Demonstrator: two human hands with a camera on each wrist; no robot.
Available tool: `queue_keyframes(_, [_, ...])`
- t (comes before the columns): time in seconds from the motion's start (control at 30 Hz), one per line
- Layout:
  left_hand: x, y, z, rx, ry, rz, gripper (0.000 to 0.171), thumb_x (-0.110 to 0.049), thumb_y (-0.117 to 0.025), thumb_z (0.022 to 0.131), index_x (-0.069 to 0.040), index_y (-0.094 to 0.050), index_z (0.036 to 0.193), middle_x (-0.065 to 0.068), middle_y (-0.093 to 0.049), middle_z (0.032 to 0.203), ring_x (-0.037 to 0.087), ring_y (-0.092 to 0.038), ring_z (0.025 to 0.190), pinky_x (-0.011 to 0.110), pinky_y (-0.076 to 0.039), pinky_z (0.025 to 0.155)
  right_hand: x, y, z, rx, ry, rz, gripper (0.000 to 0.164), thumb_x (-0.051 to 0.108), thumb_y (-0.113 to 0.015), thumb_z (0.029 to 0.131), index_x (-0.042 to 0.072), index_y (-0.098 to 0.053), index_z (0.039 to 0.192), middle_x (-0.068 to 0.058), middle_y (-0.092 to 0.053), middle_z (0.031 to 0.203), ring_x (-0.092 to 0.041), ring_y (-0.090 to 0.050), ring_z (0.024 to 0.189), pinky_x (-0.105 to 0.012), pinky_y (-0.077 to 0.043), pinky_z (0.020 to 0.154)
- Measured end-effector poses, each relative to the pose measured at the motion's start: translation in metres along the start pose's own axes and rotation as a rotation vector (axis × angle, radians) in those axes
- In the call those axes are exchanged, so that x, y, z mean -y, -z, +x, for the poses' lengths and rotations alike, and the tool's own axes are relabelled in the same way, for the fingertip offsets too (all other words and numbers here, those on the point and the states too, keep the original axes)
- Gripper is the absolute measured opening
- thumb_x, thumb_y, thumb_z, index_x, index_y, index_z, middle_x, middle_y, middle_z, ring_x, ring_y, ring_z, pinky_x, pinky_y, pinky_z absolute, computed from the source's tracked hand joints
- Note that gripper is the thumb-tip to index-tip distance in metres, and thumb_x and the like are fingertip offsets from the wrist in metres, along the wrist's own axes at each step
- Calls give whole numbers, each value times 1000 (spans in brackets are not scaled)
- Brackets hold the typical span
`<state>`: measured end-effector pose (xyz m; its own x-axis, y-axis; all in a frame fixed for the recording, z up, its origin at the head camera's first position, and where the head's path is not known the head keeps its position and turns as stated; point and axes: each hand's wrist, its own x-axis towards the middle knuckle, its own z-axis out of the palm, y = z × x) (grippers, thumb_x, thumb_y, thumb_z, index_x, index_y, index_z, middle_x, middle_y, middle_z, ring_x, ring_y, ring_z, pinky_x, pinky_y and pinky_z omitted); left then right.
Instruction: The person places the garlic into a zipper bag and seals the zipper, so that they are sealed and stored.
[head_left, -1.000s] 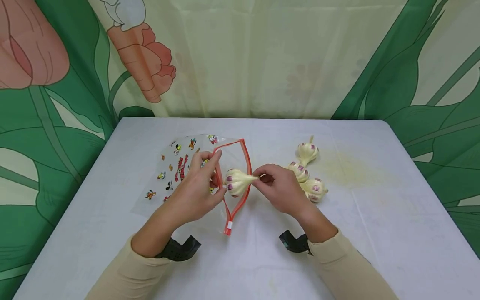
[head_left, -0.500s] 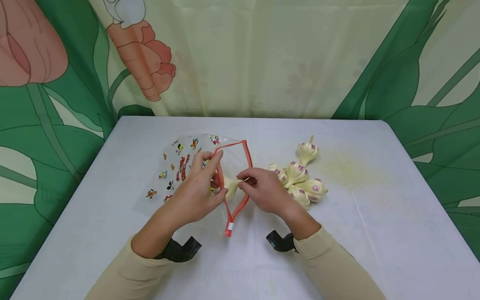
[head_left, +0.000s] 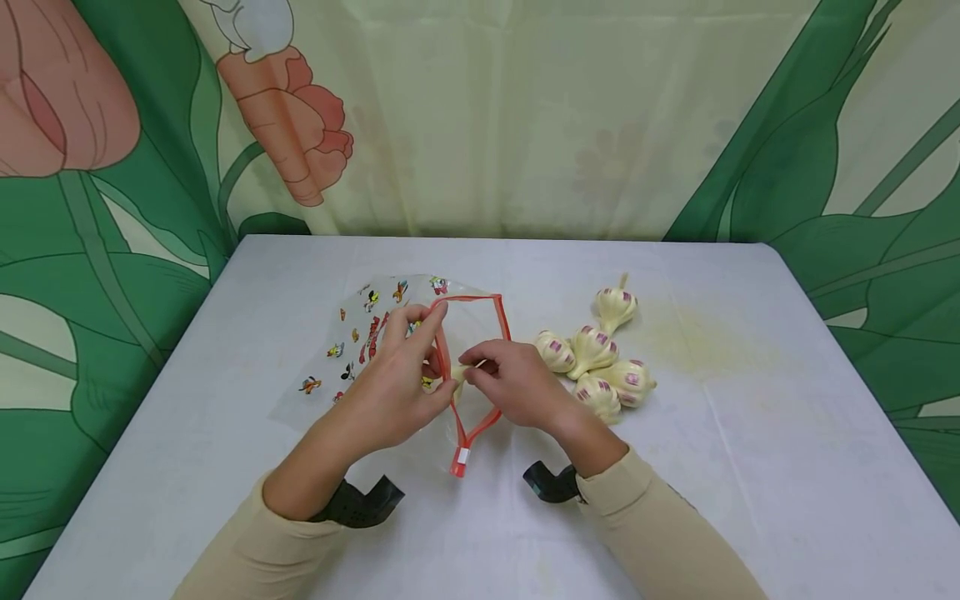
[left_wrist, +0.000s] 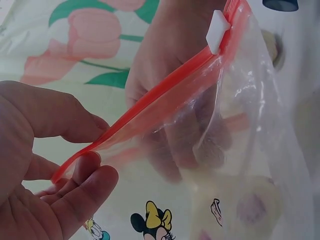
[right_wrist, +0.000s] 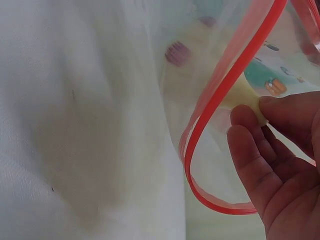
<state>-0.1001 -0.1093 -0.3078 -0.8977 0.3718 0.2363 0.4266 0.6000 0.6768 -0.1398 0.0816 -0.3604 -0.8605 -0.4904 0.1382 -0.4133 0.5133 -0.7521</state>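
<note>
While a pair of beige cloth sleeves (head_left: 667, 525) takes up the near side, the left hand (head_left: 393, 379) pinches the red plastic zip rim (left_wrist: 157, 90) of a clear, cartoon-printed bag (head_left: 352, 333), and the right hand (head_left: 513, 383) pinches the stem (right_wrist: 246, 96) of a cream-and-purple garlic bulb (right_wrist: 192, 75), its body inside the bag. Five more bulbs (head_left: 592, 350) sit loosely clustered just past that hand on a white-covered table (head_left: 750, 417), pale leaf-print curtain (head_left: 525, 117) behind.
</note>
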Motion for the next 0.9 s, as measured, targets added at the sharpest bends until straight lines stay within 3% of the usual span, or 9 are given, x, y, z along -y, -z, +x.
queue_keyframes(0.6, [-1,-2,-1,0,-20,-11,83,8,-76,82,8,-32,152,22,-33,138,15,-64,85,28,-57,78,1,-9,8,24,-26,6,18,11,-65,97,7,-73,112,1,-70,98,-13,-59,78,-28,-52,69])
queue_keyframes(0.9, [-2,-2,-1,-4,-29,-14,83,7,-76,82,8,-32,152,23,-34,138,16,-65,85,31,-57,75,1,-15,15,42,-73,30,20,10,-66,96,7,-71,115,1,-70,102,-12,-65,86,-28,-54,77])
